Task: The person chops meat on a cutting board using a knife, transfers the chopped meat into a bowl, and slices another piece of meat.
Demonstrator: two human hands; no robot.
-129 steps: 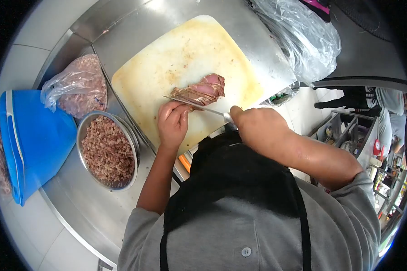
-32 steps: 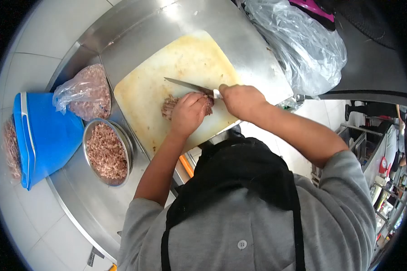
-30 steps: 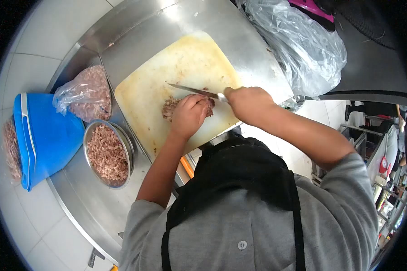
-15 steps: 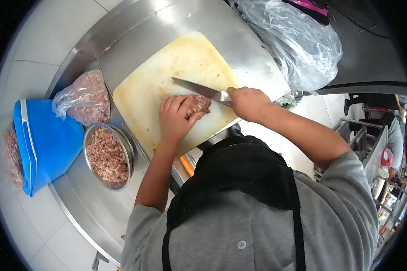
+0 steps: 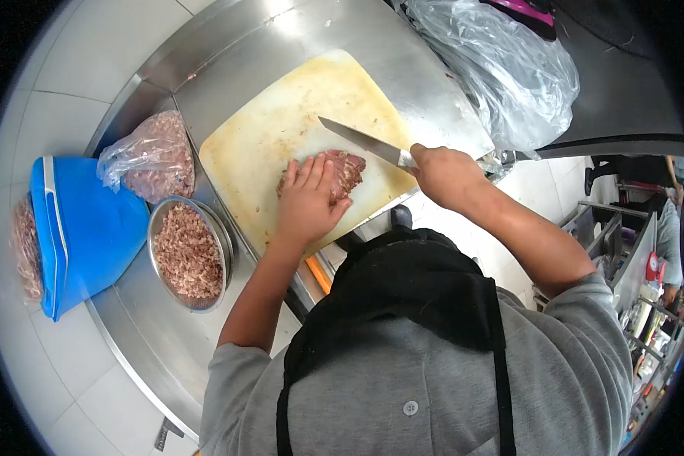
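Observation:
On the yellowed white cutting board (image 5: 258,121) lies a piece of raw meat (image 5: 348,173), reddish and marbled. My left hand (image 5: 308,204) rests flat over its left part, fingers stretched out across the top, so some of the meat is hidden. My right hand (image 5: 447,176) is wrapped round the handle of a kitchen knife (image 5: 363,140). The blade points up and left above the board, just beyond the meat and apart from it. Small meat scraps dot the board.
Left of the board, a metal bowl (image 5: 224,239) holds chopped meat. Behind it are a clear bag of ground meat (image 5: 159,163) and a blue cooler bag (image 5: 91,235). Clear plastic bags (image 5: 501,76) lie beyond the steel counter's (image 5: 228,49) right side. Shelving (image 5: 615,235) and another person's arm (image 5: 670,262) appear far right.
My left hand has gone from gripping the meat to lying flat on it, and more of the meat shows. The knife has moved right and back, away from the meat.

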